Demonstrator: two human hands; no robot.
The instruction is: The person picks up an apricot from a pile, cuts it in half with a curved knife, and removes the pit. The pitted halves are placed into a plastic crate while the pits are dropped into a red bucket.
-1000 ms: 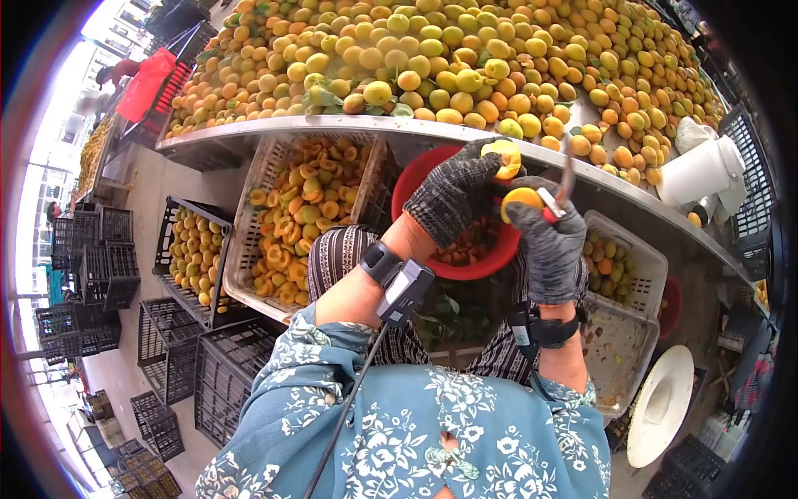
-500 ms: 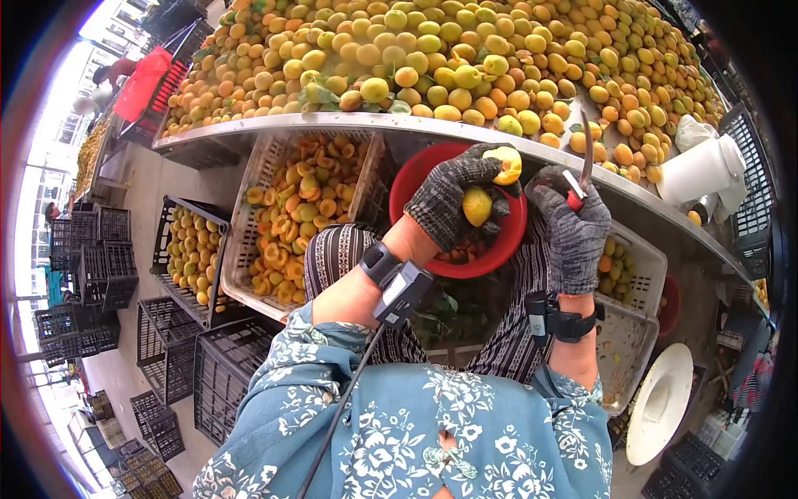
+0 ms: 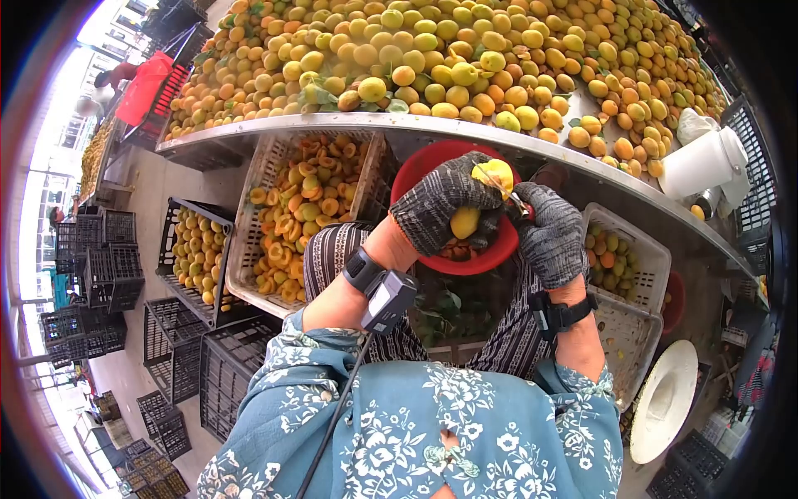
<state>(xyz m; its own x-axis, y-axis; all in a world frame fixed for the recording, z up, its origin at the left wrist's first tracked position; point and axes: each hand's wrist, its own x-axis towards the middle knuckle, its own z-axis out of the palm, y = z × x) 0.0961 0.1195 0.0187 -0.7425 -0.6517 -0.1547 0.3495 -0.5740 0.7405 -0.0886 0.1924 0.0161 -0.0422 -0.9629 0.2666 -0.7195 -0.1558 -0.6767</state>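
My left hand [image 3: 445, 204], in a grey knit glove, is closed around an apricot with exposed yellow flesh [image 3: 495, 175]. A second apricot [image 3: 465, 222], whole, is tucked lower in the same hand. In my gloved right hand [image 3: 551, 233] is a knife [image 3: 526, 208] with a red handle; its blade meets the upper apricot and is mostly hidden there. Both hands are over a red basin [image 3: 409, 170], which stands between my knees with dark bits at its bottom.
Whole apricots [image 3: 465, 50] are heaped on a metal-edged table [image 3: 332, 123] ahead. At left, a pale crate [image 3: 241, 270] contains halved apricots, beside a black crate [image 3: 163, 224] of whole ones. Right are another pale crate [image 3: 652, 279], a white container [image 3: 702, 162] and a straw-coloured hat [image 3: 663, 403].
My right hand has moved left and down, bringing the knife from upright and apart to the upper apricot. My left hand has shifted slightly left.
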